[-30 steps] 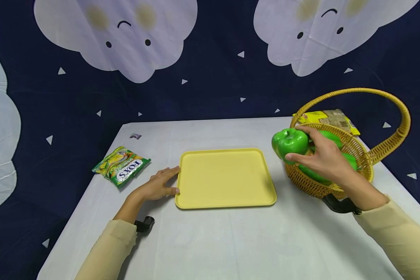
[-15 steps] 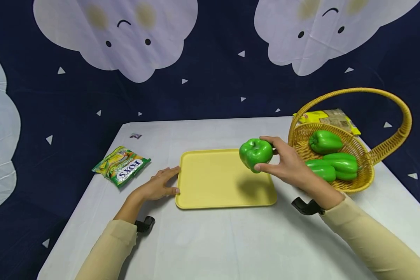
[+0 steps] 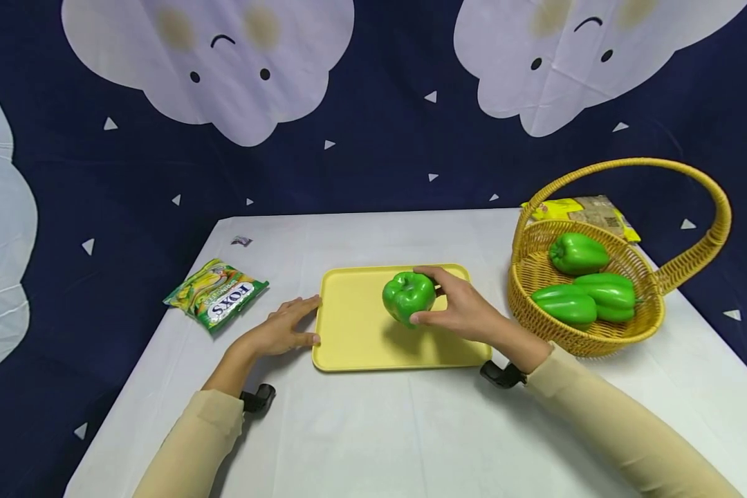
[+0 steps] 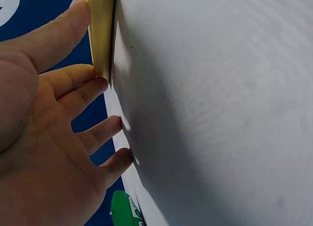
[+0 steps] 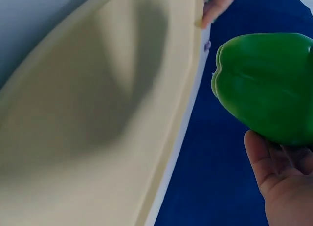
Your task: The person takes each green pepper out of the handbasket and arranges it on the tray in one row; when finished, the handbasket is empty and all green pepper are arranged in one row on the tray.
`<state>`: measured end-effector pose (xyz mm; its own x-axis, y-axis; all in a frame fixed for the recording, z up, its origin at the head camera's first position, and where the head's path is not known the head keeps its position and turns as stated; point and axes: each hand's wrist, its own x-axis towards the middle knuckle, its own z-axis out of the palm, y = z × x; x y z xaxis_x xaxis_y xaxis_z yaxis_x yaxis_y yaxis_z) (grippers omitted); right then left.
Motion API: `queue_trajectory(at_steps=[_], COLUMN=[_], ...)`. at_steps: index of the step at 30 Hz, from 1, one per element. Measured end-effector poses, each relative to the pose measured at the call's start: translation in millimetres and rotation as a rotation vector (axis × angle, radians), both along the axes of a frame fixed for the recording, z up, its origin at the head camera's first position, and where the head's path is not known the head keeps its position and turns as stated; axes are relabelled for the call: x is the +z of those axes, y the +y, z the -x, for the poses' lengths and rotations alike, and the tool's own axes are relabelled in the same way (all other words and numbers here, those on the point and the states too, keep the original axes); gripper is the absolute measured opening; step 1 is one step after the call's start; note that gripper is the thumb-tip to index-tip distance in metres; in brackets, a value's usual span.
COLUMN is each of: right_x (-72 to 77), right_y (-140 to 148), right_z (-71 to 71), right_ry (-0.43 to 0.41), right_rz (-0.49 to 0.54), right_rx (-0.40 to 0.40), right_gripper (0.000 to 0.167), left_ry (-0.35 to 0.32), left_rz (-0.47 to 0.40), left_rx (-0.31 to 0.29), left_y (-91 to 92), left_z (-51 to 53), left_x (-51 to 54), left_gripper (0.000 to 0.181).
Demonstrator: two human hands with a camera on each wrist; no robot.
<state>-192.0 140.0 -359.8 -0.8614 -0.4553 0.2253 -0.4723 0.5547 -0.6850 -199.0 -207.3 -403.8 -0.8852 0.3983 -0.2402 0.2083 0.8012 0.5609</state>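
Head view: R hand point(image 3: 460, 306) hides pt of the pepper point(image 3: 407, 297) + pt of the tray point(image 3: 348, 318). Yellow bag point(image 3: 600, 213) partly hidden behind basket point(image 3: 538, 318); print unreadable. Purple packet point(image 3: 241, 241) too small to ID. Fine print on Fox's bag point(image 3: 218, 294) too blurry to read. L basket pepper point(image 3: 563, 306) covers pt of R basket pepper point(image 3: 610, 294). Sleeves point(image 3: 189, 439) cut off at btm, upper clouds point(image 3: 311, 41) at top.

L wrist view: L hand point(image 4: 49, 133) cut by L + btm edges, tray by top; green thing point(image 4: 123, 209) cut off at btm.

R wrist view: pepper cut by R edge, R hand by R + btm, tray by L, top + btm; L hand mostly out of frame at top.
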Motion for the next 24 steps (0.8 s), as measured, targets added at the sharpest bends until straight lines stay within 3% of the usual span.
queue_trajectory(at_steps=[9, 24], right_x=[-10.4, -25.4], right_y=[-24.5, -56.2], right_z=[9.9, 19.3], right_ry=[-0.009, -0.217], right_rz=[0.025, 0.018], right_rx=[0.087, 0.148], right_gripper=[0.074, 0.074], left_ry=[0.004, 0.017], left_rz=[0.003, -0.009], left_rx=[-0.004, -0.016], left_y=[-1.6, -1.9], left_z=[0.6, -0.5], left_x=[-1.5, -1.6], left_gripper=[0.082, 0.081])
